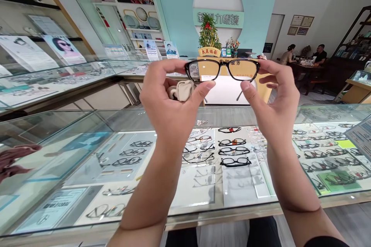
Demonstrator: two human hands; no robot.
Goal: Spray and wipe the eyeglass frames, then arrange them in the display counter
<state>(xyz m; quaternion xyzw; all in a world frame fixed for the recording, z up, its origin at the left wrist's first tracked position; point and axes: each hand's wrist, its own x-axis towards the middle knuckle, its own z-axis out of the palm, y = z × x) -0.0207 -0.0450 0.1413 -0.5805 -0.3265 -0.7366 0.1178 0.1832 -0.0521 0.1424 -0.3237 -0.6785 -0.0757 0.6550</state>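
Note:
A pair of black-framed eyeglasses [222, 61] is held up in front of me at about eye height, its lenses clear and its temple tips showing below the frame. My left hand [171, 92] grips the left end of the frame between thumb and fingers. Bunched in that same palm is a beige cloth [183, 90]. At the opposite end, my right hand [275, 88] pinches the frame near the hinge, thumb below and fingers above. Both forearms reach out over a glass display case [191, 189].
Rows of eyeglasses [234, 150] lie inside the case. To the left runs another glass counter [58, 75] with more frames. A dark reddish cloth [17, 158] is at the left edge. Beyond stand a reception desk [263, 88] and a leafy plant [209, 36]; two people sit at a table far right.

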